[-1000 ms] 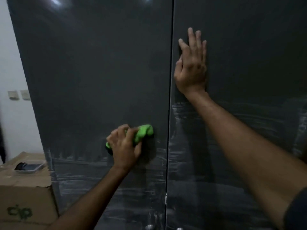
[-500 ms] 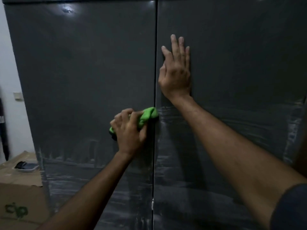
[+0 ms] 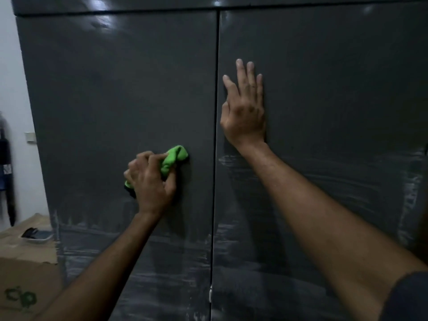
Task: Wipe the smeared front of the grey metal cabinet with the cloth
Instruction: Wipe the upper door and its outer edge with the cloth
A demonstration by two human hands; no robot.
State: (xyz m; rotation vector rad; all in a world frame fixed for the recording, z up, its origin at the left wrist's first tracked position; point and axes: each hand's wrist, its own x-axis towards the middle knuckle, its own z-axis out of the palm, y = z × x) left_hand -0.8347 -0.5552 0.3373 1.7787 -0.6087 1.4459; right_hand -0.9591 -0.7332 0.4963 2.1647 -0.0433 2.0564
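The upper half of the tall grey metal two-door cabinet [image 3: 139,89] looks clean, while pale streaks are seen across both lower halves, so roughly half appears left. A crumpled bright green cloth [image 3: 174,157] is clutched in the curled fingers of the left hand [image 3: 150,179] and pressed to the left door. The right hand [image 3: 244,112] is laid flat, fingers straight, on the right door. A brown cardboard box [image 3: 25,269] is set beside the cabinet's lower left corner; nothing is seen blocking the doors.
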